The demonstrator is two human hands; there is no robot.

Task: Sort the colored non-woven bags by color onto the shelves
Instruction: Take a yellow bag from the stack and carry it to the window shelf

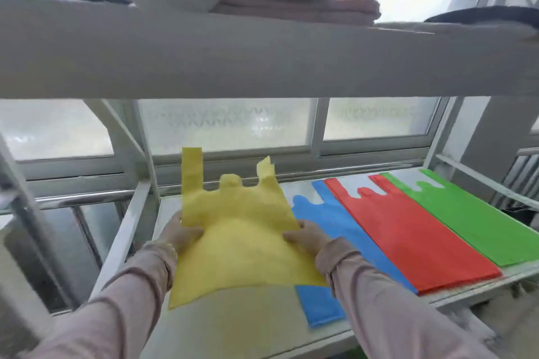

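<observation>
A yellow non-woven bag [242,242] hangs just above the left part of the white shelf [256,326], its two handles pointing away from me. My left hand [180,233] grips its left edge and my right hand [306,234] grips its right edge, thumbs on top. A blue bag [323,218] lies flat on the shelf beside it, partly hidden under the yellow one. To the right lie a red bag [408,236] and a green bag [481,218], side by side.
An upper shelf board [262,61] crosses the view overhead, carrying folded cloth [291,6] and dark items. White frame posts [143,154] stand at the left. Frosted windows [227,125] and a metal rail [87,198] run behind the shelf.
</observation>
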